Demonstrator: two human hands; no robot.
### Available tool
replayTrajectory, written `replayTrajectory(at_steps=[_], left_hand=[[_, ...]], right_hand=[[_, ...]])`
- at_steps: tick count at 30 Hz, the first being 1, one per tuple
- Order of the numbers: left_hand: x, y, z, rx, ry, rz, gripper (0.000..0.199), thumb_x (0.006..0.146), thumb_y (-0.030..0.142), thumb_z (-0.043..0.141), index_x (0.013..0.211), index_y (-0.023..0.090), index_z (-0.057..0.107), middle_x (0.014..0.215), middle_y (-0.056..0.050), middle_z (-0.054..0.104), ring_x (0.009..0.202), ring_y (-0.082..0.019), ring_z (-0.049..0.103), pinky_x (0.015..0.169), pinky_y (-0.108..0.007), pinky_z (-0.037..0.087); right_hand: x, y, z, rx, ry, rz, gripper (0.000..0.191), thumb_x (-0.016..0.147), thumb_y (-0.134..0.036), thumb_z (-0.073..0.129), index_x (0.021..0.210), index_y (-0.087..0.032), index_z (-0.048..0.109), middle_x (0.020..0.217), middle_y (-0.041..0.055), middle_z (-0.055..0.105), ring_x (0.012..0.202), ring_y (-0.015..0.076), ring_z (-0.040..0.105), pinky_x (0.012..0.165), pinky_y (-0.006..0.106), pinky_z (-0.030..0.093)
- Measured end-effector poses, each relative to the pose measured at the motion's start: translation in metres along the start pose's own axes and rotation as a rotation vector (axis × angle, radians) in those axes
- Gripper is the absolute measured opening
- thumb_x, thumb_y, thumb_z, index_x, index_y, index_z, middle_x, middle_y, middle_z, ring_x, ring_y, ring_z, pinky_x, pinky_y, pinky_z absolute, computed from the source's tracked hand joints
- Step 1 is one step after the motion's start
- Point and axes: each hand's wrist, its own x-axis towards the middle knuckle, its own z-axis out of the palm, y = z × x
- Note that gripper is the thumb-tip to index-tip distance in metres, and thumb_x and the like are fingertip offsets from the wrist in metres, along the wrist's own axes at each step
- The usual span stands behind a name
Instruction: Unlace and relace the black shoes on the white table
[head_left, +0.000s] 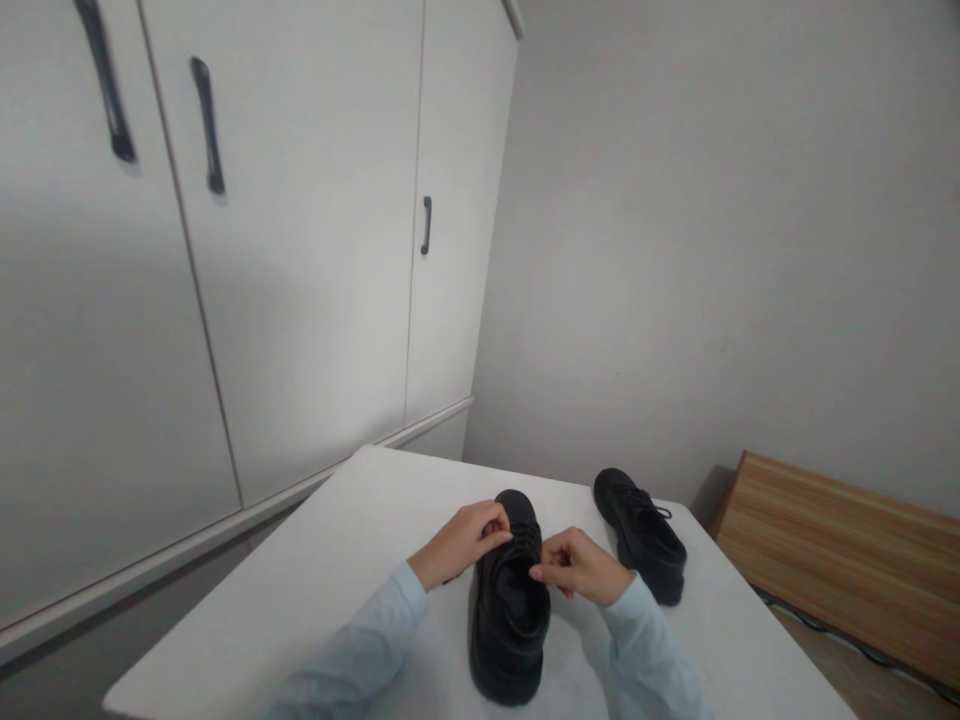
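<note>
A black lace-up shoe [510,650] rests upright on the white table, its toe pointing away from me and its opening towards me. Over the left side of its lacing, my left hand [469,540] is closed in a pinch on the shoelace [525,540]; a short dark end shows below this hand. My right hand [581,565] is also pinched, at the right edge of the shoe's opening. Whatever lies between its fingertips is too small and dark to make out. The matching black shoe [645,540] stands farther right, with a lace loop sticking out.
The white table [337,560] carries both shoes. White cabinets [300,250] with dark handles run along the left, and a grey wall [712,250] rises behind. Beyond the table's right edge is a wood-grain piece of furniture [840,550], with a dark cable [825,630] beneath it.
</note>
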Motion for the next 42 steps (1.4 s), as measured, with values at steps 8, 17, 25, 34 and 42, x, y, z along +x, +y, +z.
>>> replayTrajectory(at_steps=[8,17,25,34,42], left_hand=[[-0.0003,0.002,-0.0008,-0.005,-0.015,-0.014,0.016,0.082,0.031,0.054,0.078,0.016,0.059,0.074,-0.001,0.055,0.068,-0.013,0.049,0.062,-0.021,0.036],[0.0002,0.0003,-0.0002,-0.024,-0.01,-0.015,0.016,0.081,0.031,0.055,0.077,0.016,0.06,0.073,-0.001,0.055,0.066,-0.013,0.049,0.06,-0.021,0.036],[-0.0007,-0.0003,-0.0011,-0.014,-0.017,-0.013,0.015,0.081,0.03,0.055,0.079,0.016,0.06,0.075,-0.001,0.056,0.066,-0.012,0.05,0.06,-0.02,0.036],[0.0005,0.0012,-0.0003,0.004,-0.016,-0.014,0.013,0.081,0.028,0.056,0.078,0.015,0.06,0.074,-0.001,0.056,0.066,-0.012,0.05,0.061,-0.02,0.037],[-0.0007,0.0033,-0.003,-0.011,-0.054,-0.035,0.007,0.075,0.018,0.057,0.08,0.014,0.061,0.076,0.0,0.058,0.063,-0.009,0.05,0.058,-0.018,0.038]], right_hand=[[0.0036,-0.0027,0.0021,0.165,-0.056,-0.135,0.042,0.085,-0.048,0.046,0.087,-0.012,0.069,0.042,-0.0057,0.046,0.039,0.0058,0.033,0.043,0.019,0.026],[0.002,-0.0036,0.001,0.211,-0.063,-0.145,0.038,0.082,-0.045,0.054,0.091,-0.012,0.07,0.054,-0.0001,0.06,0.042,0.0052,0.029,0.042,0.02,0.02],[-0.0004,-0.0036,-0.0011,0.237,-0.1,-0.09,0.034,0.08,-0.037,0.056,0.099,-0.012,0.07,0.055,0.0002,0.062,0.038,0.0037,0.027,0.038,0.019,0.017],[0.0025,0.0025,0.0,0.231,-0.049,-0.1,0.037,0.074,-0.044,0.063,0.091,-0.012,0.073,0.046,-0.0019,0.055,0.042,0.0059,0.036,0.044,0.02,0.024],[0.0023,0.0001,-0.0002,0.242,0.013,-0.158,0.048,0.073,-0.052,0.062,0.094,-0.01,0.072,0.051,0.0006,0.059,0.05,0.0106,0.049,0.058,0.026,0.042]])
